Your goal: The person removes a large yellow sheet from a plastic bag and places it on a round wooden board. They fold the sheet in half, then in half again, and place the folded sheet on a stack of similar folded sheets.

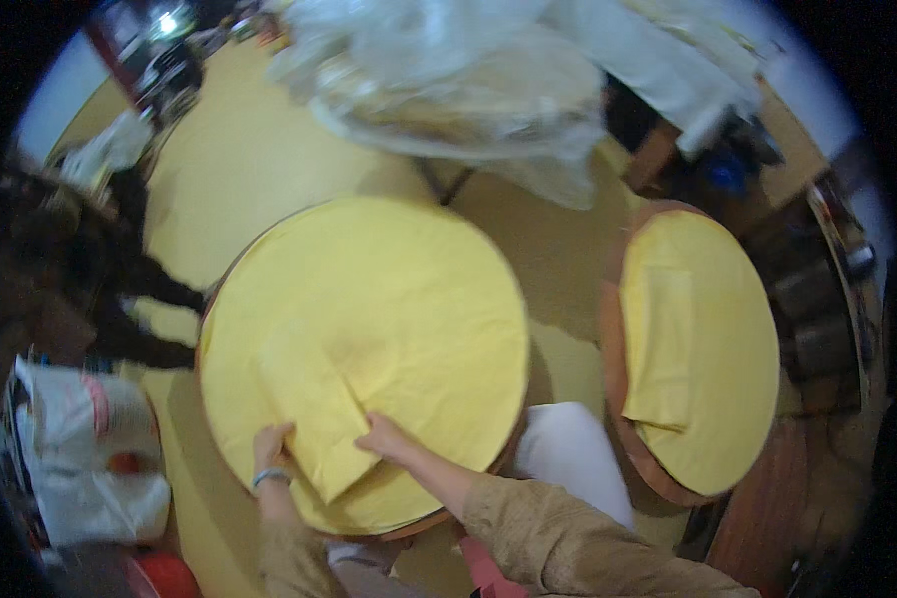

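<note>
A round stool or small table covered in yellow cloth (448, 299) stands before me. On it lies a folded piece of yellow cloth (321, 441), one corner pointing towards me. My left hand (273, 448), with a light blue band at the wrist, pinches its left edge. My right hand (381, 437) holds its right edge between thumb and fingers. A raised fold runs up from the right hand across the cloth.
To the right, another round top with yellow cloth (732, 336) bears a folded yellow piece (669, 344). Clear plastic sheeting (463, 90) covers something at the back. A white printed sack (90, 463) and a red container (161, 575) stand left. Dark legs, perhaps another person's, are beyond the stool's left edge.
</note>
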Available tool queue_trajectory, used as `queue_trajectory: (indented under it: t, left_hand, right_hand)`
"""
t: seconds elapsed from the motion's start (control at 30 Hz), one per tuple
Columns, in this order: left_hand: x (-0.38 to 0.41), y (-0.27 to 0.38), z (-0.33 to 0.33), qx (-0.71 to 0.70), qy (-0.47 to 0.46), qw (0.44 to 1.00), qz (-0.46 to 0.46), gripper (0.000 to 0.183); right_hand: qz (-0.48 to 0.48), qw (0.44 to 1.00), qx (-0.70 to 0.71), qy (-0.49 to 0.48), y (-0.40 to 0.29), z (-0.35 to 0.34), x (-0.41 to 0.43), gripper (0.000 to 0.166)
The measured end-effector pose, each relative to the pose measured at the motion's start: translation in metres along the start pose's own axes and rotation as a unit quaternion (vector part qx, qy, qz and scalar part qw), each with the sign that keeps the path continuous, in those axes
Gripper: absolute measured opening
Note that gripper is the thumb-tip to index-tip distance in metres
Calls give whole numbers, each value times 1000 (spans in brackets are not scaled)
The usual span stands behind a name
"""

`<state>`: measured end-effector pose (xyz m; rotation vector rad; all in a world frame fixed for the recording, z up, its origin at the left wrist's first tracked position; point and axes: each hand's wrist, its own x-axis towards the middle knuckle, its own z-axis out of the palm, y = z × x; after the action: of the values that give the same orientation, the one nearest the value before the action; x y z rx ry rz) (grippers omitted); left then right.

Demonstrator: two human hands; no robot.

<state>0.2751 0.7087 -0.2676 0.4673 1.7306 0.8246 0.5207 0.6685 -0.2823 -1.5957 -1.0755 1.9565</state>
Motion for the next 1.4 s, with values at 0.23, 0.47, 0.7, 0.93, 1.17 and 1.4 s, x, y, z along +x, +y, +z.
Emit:
queue_trajectory:
  t: [0.23, 0.47, 0.7, 0.93, 1.17, 1.4]
  left_hand:
    - [-169, 94, 100, 37, -268, 951, 153, 45]
    - [-294, 77, 373, 26, -489, 841, 231, 35]
    - [-304, -23, 552, 316, -329, 854, 250, 42]
    - [-302, -36, 444, 287, -260, 829, 404, 27]
    - [-265, -59, 186, 202, -29, 926, 317, 18]
    - [-229, -156, 62, 403, -14, 878, 257, 20]
  right_hand:
    - [-160, 967, 184, -81, -1, -109, -161, 62]
    - [-210, 898, 215, 323, 59, -290, -357, 54]
    - [-40, 872, 74, 482, 144, -398, -390, 61]
    - [59, 828, -115, 545, 187, -427, -394, 66]
    - [-88, 745, -200, 631, 110, -418, -373, 43]
    - [-242, 941, 130, 199, 13, -234, -255, 22]
